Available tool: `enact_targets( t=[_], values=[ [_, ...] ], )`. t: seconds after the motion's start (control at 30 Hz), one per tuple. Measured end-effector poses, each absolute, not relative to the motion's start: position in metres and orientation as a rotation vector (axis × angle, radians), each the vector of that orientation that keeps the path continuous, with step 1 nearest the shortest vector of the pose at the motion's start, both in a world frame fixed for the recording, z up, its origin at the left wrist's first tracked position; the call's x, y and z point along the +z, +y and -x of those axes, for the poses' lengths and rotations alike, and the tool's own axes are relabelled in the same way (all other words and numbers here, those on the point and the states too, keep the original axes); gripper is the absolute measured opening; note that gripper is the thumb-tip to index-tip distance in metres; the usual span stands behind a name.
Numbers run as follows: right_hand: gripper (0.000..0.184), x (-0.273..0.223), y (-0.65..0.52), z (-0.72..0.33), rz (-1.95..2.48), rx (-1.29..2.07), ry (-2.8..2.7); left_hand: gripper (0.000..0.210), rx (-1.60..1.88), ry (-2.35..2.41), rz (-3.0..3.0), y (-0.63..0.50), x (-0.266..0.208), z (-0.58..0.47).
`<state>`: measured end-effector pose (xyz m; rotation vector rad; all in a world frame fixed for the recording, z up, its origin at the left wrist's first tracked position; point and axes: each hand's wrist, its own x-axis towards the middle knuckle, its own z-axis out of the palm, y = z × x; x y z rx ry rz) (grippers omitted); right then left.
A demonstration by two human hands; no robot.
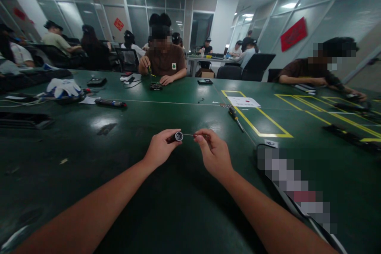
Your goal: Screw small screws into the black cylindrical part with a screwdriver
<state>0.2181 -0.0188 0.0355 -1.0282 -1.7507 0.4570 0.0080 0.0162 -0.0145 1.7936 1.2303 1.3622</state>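
Note:
Over the green table my left hand (pixel 160 147) is closed around a short dark cylinder with a silver-rimmed round end (pixel 178 136), which faces me. Its kind is not plain from here. Opposite it, my right hand (pixel 216 152) pinches the reddish handle of a small screwdriver (pixel 195 136). The thin metal shaft runs left to the side of the cylinder's rim; whether the tip touches it I cannot tell. Beyond my right hand lies another screwdriver (pixel 235 118) with a black and yellow handle.
Yellow tape (pixel 275 131) marks the table, with a white paper sheet (pixel 247 102) across it. White gloves (pixel 64 87) and a dark pen-like tool (pixel 110 103) lie to the left. A person (pixel 162 57) works opposite, another person (pixel 309 69) at the right.

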Motion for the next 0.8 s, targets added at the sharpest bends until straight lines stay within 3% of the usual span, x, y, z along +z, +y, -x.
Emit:
enact_targets(
  t=[0.8],
  values=[
    [0.021,0.0303,-0.0140,-0.2156,1.044,0.637,-1.632,0.044,1.372,1.191,-1.802,0.0182,-0.0166,-0.0068]
  ],
)
